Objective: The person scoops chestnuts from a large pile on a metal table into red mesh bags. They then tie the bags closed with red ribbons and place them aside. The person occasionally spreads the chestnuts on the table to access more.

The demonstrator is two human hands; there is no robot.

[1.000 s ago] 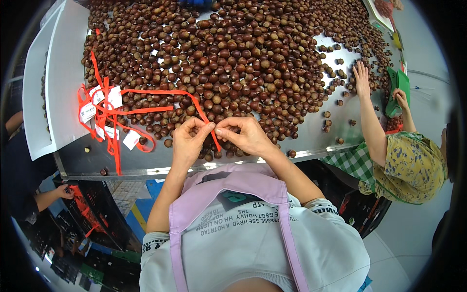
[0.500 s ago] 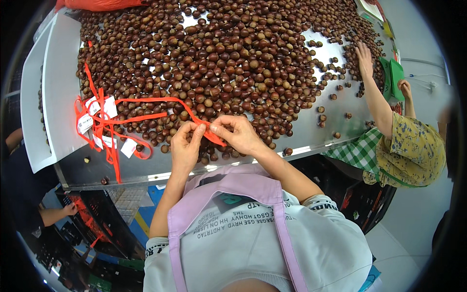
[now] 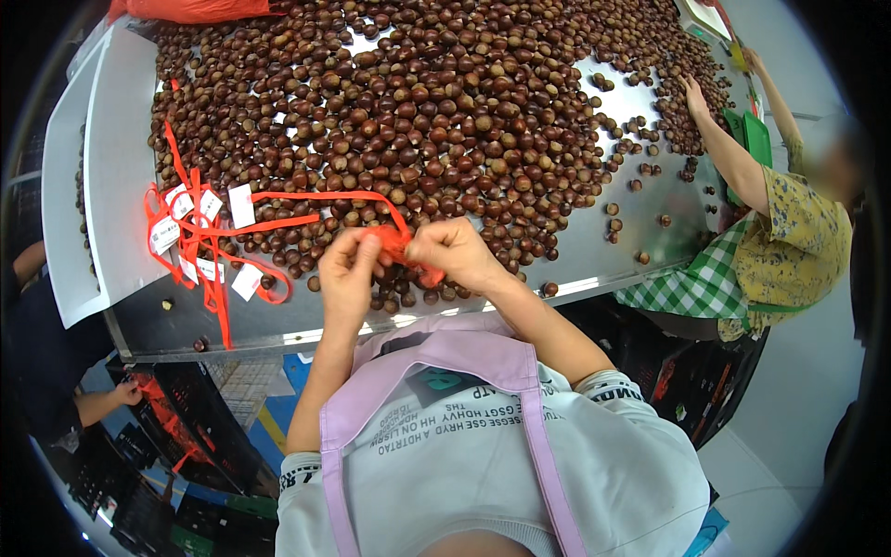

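Note:
My left hand (image 3: pixel 349 271) and my right hand (image 3: pixel 458 255) are close together above the near edge of the table. Both pinch an orange-red net bag (image 3: pixel 394 243), its thin mesh bunched and partly spread between the fingers. From the bag a flat orange-red strap runs left over the chestnuts (image 3: pixel 445 121), with a white tag (image 3: pixel 242 206) along it. To the left of my left hand lies a tangle of similar orange-red straps (image 3: pixel 200 232) with several white tags. Loose brown chestnuts lie right under and beyond both hands.
The metal table (image 3: pixel 613 255) has a white side wall (image 3: pixel 121 167) at left. A co-worker in a yellow patterned top (image 3: pixel 798 232) reaches over the right side, near a green scoop-like container (image 3: pixel 756 139). An orange-red sack (image 3: pixel 195 7) lies at the far left. Another person's arm (image 3: pixel 107 404) shows at left.
The net between my hands has gone from a flat, pinched strip to a bunched, spread-out mesh, and my hands have moved slightly apart. A white tag now shows on the strap. The co-worker's arms have shifted.

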